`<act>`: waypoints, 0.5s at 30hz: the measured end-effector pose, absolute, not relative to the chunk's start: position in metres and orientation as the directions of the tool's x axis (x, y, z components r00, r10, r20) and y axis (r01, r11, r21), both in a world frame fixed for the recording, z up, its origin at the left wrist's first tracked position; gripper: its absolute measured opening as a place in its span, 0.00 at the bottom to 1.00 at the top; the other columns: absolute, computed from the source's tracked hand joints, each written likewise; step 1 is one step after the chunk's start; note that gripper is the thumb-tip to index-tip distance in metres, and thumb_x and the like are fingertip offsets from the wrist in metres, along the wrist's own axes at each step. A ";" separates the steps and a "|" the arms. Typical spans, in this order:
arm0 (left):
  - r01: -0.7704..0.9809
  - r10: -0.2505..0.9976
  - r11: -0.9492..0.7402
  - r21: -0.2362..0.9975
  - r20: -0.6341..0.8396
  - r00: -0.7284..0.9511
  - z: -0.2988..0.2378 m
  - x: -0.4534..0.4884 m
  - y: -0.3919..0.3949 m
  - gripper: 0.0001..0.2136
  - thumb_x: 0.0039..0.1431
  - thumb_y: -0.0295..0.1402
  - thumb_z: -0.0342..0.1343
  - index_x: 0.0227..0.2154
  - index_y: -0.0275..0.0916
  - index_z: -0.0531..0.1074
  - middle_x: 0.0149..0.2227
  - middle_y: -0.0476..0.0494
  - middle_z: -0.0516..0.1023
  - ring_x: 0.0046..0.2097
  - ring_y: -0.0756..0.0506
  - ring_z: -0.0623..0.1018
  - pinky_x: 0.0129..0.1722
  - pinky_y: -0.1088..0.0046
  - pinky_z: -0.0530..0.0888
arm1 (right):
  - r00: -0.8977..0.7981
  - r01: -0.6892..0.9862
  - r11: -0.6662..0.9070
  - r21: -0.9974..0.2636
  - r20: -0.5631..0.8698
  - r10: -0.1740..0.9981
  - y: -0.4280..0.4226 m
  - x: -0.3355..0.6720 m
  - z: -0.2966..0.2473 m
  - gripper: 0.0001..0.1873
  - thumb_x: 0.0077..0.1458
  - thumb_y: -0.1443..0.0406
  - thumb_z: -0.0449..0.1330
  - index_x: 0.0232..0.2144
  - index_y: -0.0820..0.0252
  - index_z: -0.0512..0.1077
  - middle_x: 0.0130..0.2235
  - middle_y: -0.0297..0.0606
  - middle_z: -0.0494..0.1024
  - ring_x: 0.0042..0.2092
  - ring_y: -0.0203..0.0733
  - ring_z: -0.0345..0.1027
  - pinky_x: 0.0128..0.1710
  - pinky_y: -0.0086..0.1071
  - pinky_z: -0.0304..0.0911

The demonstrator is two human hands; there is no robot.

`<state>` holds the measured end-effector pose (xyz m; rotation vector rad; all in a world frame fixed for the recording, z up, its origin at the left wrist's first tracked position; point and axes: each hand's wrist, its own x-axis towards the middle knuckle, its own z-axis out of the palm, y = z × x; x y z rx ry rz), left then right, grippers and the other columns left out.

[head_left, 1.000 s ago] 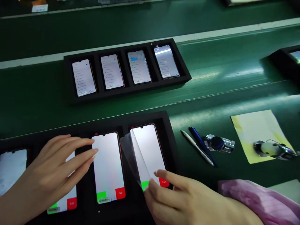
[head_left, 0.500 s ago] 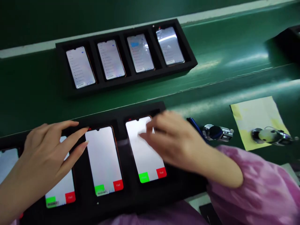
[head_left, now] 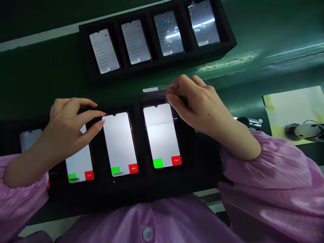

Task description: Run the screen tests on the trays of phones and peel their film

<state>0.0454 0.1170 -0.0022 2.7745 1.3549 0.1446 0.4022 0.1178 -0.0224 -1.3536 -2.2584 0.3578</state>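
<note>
My right hand (head_left: pixel 194 101) pinches a clear screen film (head_left: pixel 158 94), raised above the top of the right-hand phone (head_left: pixel 163 141). A white label shows on the film, and its lower edge crosses the lit screen. Over the upper left corner of the middle phone (head_left: pixel 121 143) is my left hand (head_left: pixel 73 118), thumb and index finger a little apart, with nothing visible between them. It partly covers another phone (head_left: pixel 79 165). These screens are white with green and red boxes at the bottom; "Fail" is legible in red. The phones lie in a black foam tray (head_left: pixel 146 182).
Behind lies a second black tray (head_left: pixel 162 62) holding several phones with list screens. At the right, a metal-and-plastic device (head_left: pixel 303 131) rests on a yellow-edged sheet (head_left: pixel 293 104), with another metal device (head_left: pixel 250 122) nearer my right forearm. The bench (head_left: pixel 260 47) is green.
My right hand has moved from over the right-hand phone's screen to beyond its top edge, with the film now visible. My left hand stays by the middle phone's corner. The view has shifted.
</note>
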 end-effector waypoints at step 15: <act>0.725 0.725 -0.685 0.070 0.161 0.670 0.026 0.087 0.093 0.11 0.71 0.30 0.56 0.52 0.39 0.79 0.51 0.37 0.77 0.52 0.38 0.75 0.59 0.43 0.71 | -0.269 0.740 0.371 -0.560 0.259 0.928 0.113 0.394 -0.025 0.03 0.72 0.67 0.53 0.42 0.52 0.62 0.37 0.33 0.79 0.37 0.43 0.70 0.49 0.43 0.68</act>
